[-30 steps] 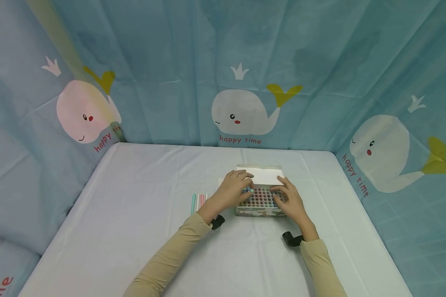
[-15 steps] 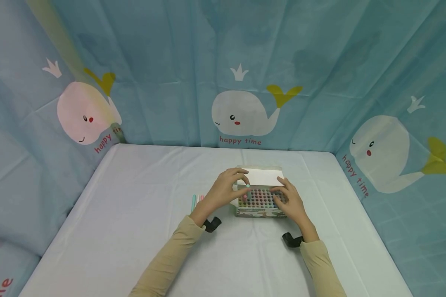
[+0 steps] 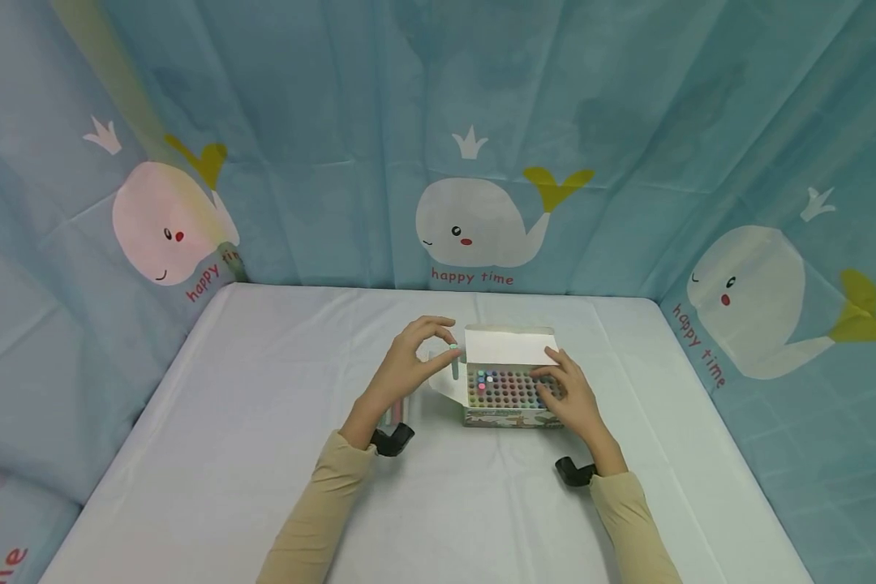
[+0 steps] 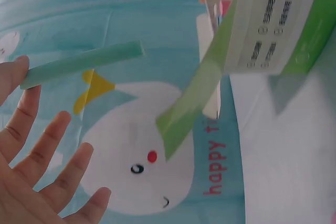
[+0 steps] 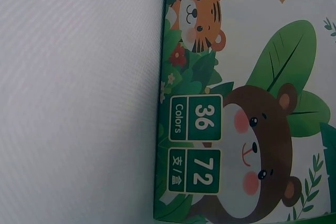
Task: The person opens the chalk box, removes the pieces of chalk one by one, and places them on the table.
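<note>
My left hand pinches a pale green chalk stick by one end between thumb and index finger, above the table and left of the box. The other fingers are spread apart in the left wrist view. An open chalk box with animal pictures stands to the right, its inside a grid of round holes with coloured chalk. A few sticks, among them a pink one, stick up at the grid's left. At the box's right end my right hand rests, relaxed fingers over the grid and the lid's edge.
The box's white lid is folded back, and a side flap juts out leftward. More chalk sticks lie on the white tablecloth, partly behind the left wrist. Whale-printed curtains surround the table.
My left hand has lifted the green chalk stick from over the box's left side and moved left with it, clear of the box. The right hand has stayed in place.
</note>
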